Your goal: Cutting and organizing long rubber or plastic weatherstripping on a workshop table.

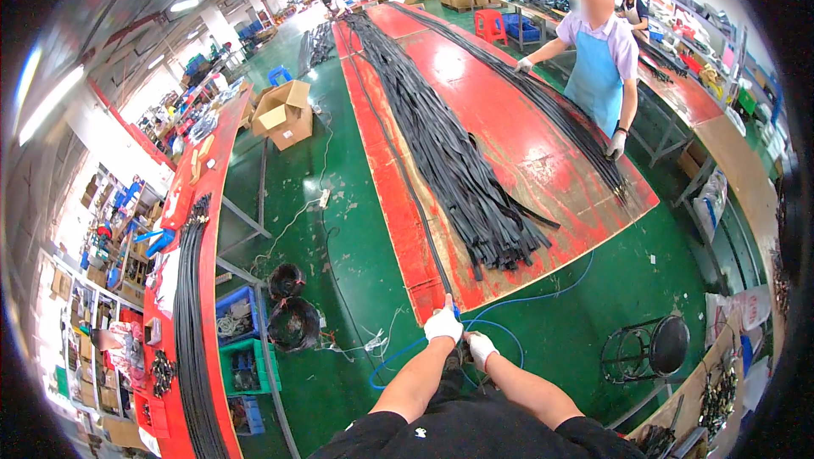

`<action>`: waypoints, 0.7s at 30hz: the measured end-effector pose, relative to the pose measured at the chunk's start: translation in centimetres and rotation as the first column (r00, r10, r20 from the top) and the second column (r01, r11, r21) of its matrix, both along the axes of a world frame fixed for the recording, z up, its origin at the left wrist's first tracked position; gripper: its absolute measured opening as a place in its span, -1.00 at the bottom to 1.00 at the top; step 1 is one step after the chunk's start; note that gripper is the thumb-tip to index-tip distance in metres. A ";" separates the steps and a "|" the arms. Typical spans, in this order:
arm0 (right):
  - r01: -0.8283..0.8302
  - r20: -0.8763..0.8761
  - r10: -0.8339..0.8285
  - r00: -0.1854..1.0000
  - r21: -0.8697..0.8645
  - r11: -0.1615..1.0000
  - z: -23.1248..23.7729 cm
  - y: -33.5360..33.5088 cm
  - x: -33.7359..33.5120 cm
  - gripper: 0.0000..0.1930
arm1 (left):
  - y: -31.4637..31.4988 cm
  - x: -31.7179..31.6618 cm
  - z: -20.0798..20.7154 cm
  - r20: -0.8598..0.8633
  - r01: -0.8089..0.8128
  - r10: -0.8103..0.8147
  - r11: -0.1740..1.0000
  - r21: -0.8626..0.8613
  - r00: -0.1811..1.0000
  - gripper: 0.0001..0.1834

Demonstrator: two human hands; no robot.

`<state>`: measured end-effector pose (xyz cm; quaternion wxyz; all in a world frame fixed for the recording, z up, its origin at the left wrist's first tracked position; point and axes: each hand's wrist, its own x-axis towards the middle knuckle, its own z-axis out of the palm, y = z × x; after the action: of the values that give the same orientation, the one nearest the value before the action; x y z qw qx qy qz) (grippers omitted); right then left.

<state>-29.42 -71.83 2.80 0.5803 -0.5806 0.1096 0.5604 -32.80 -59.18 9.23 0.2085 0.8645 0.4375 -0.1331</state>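
My left hand (443, 324), in a white glove, is closed around the near end of a long thin black strip (417, 196) at the front edge of the red table (555, 251). The strip runs far up the table along its left side. A small blue piece (457, 313) shows against the left hand's fingers; its kind is too small to tell. Close by on the right and a little lower, my gloved right hand (482, 349) is curled in front of my body; what it grips is hidden. A thick bundle of flat black strips (441, 145) lies beside the single strip.
Across the table, a person in a blue apron (593, 77) handles another black bundle (560, 103). A blue hose (543, 296) loops over the green floor. A round stool (668, 346) stands at right; a side table (222, 196), bins (250, 366) and a cardboard box (282, 115) are left.
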 end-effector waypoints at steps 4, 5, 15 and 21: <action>0.012 -0.024 -0.011 1.000 0.008 1.000 -0.1 -0.2 0.0 -0.71 | -0.1 0.1 -0.1 0.007 -0.003 0.003 1.000 0.017 1.000 0.00; 0.003 -0.022 -0.003 1.000 0.012 1.000 0.1 -0.1 -0.1 -0.71 | 0.0 -0.1 -0.2 0.005 -0.006 0.006 1.000 0.014 1.000 0.00; -0.101 0.039 0.101 0.994 0.004 0.995 -2.5 -1.1 -0.1 -0.73 | 0.0 0.4 0.5 -0.021 0.029 -0.029 1.000 0.001 0.999 -0.05; -0.138 0.061 0.138 0.989 -0.015 0.990 -0.5 -1.6 -0.3 -0.73 | 0.3 0.2 -0.2 -0.033 0.050 -0.048 0.998 0.049 0.998 -0.10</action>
<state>-29.74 -73.44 2.34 0.5400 -0.6071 0.0545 0.5804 -32.62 -58.89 8.99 0.1765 0.8776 0.4227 -0.1410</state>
